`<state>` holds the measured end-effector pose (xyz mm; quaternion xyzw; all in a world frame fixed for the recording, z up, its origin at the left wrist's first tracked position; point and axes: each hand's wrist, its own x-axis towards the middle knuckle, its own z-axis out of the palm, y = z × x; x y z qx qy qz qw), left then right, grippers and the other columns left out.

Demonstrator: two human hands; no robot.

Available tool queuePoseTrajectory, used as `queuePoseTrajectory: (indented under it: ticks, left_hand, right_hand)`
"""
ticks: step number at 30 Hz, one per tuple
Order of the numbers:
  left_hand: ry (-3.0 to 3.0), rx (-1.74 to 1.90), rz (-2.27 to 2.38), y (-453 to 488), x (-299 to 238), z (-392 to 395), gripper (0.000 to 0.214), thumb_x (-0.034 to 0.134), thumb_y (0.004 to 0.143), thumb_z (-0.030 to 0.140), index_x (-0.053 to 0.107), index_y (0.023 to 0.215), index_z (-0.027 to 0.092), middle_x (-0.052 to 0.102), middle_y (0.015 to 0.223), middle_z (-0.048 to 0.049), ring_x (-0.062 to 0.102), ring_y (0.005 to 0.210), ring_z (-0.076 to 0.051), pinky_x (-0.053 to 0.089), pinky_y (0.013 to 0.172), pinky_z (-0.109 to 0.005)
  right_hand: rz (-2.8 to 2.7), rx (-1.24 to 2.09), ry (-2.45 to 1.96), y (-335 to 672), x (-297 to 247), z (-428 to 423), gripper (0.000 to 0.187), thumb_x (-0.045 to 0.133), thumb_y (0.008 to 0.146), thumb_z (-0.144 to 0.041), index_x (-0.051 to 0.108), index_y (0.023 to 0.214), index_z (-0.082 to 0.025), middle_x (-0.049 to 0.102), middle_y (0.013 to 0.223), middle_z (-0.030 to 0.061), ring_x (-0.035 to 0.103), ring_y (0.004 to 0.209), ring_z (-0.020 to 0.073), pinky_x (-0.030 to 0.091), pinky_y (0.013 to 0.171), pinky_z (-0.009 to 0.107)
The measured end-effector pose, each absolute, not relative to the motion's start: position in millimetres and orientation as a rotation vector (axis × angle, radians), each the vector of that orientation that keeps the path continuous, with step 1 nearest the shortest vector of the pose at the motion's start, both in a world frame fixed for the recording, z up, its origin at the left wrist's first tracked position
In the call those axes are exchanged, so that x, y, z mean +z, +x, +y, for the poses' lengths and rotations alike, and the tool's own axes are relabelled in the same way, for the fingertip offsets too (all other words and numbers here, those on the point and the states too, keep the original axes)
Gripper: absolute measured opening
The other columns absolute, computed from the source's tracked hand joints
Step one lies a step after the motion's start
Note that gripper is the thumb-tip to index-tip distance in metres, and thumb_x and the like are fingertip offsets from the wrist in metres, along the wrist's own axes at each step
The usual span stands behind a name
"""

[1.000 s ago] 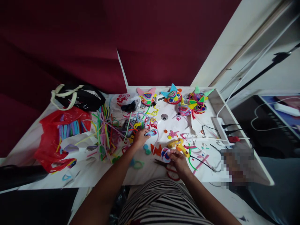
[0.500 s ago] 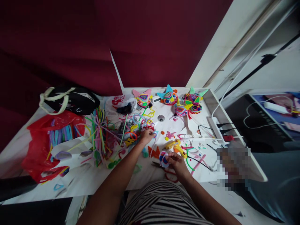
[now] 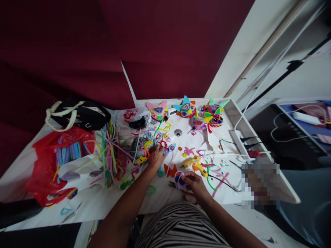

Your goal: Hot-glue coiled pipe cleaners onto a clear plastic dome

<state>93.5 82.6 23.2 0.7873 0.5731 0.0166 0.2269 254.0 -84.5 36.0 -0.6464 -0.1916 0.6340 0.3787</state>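
My right hand [image 3: 195, 185] pinches a rounded pipe-cleaner piece [image 3: 179, 179] with a pale lilac edge and blue and red inside. It is held just above the near part of the table, beside scissors [image 3: 171, 184] that are partly covered. My left hand [image 3: 156, 157] reaches into the pile of small coiled pieces, fingers a little apart, tips at a red looped piece [image 3: 162, 144]. Small blue drop-shaped pieces [image 3: 172, 147] lie right beside its fingertips. A yellow glue gun [image 3: 196, 164] rests on the table beyond my right hand.
Several colourful cat-eared pipe-cleaner heads [image 3: 158, 111] stand along the back. Bundled pipe cleaners [image 3: 110, 151], a red plastic bag [image 3: 38, 172] and a black bag [image 3: 90, 113] are at the left. A power strip [image 3: 239, 144] with cables lies right, near a blurred-out patch and another person's clothing [image 3: 305, 203].
My left hand has shifted left and away from the blue drop-shaped piece, which now lies on the table. My right hand stays almost in place with its rounded piece. The view has tilted slightly.
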Motion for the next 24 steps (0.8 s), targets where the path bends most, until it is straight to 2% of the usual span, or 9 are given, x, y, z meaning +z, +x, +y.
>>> queuePoseTrajectory:
  ticks: [11, 18, 24]
  left_hand:
    - [2.254, -0.003, 1.585, 111.0, 37.5, 87.3, 0.034, 0.056, 0.092, 0.033, 0.054, 0.122, 0.017, 0.055, 0.124, -0.0099, 0.059, 0.106, -0.022, 0.052, 0.088, -0.043]
    - [2.247, -0.005, 1.571, 140.1, 32.1, 101.7, 0.033, 0.056, 0.092, 0.034, 0.055, 0.12, 0.016, 0.056, 0.124, -0.0102, 0.059, 0.106, -0.023, 0.052, 0.089, -0.044]
    - [2.202, 0.021, 1.495, 144.2, 25.2, 103.5, 0.032, 0.057, 0.092, 0.033, 0.055, 0.119, 0.016, 0.056, 0.123, -0.0097, 0.059, 0.105, -0.022, 0.052, 0.088, -0.043]
  right_hand:
    - [-0.473, 1.614, -1.66, 256.3, 35.6, -88.6, 0.03, 0.057, 0.09, -0.036, 0.057, 0.113, -0.016, 0.062, 0.107, 0.0053, 0.062, 0.087, 0.0158, 0.055, 0.072, 0.034]
    - [-0.486, 1.591, -1.65, 255.0, 37.6, -87.9, 0.028, 0.058, 0.09, -0.035, 0.058, 0.109, -0.016, 0.063, 0.101, 0.0038, 0.062, 0.08, 0.0134, 0.054, 0.067, 0.031]
    - [-0.494, 1.569, -1.659, 261.1, 37.7, -85.9, 0.027, 0.058, 0.09, -0.035, 0.059, 0.109, -0.016, 0.063, 0.101, 0.0037, 0.062, 0.081, 0.014, 0.054, 0.069, 0.032]
